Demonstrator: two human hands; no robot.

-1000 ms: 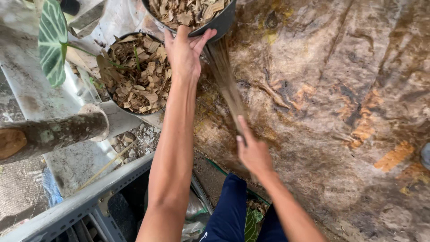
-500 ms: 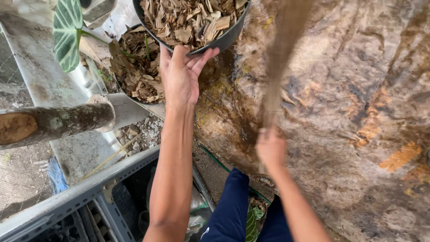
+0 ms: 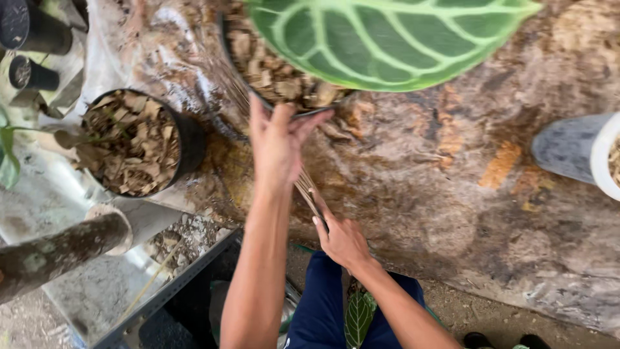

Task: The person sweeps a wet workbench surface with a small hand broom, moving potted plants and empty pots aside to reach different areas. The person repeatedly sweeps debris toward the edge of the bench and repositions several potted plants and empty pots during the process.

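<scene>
1. The stained brown plastic-covered desk (image 3: 452, 187) spreads before you, soil smeared across it.
2. A big green leaf with pale veins (image 3: 387, 39) hangs over the black pot of bark chips (image 3: 271, 71) at the far edge.
3. A second black pot of bark chips (image 3: 139, 142) stands near the left edge.
4. Your left hand (image 3: 278, 145) lies open, fingertips touching the far pot's rim.
5. Your right hand (image 3: 342, 239), at the near edge, is closed around a thin bundle of brown straw-like stalks (image 3: 309, 187).
</scene>
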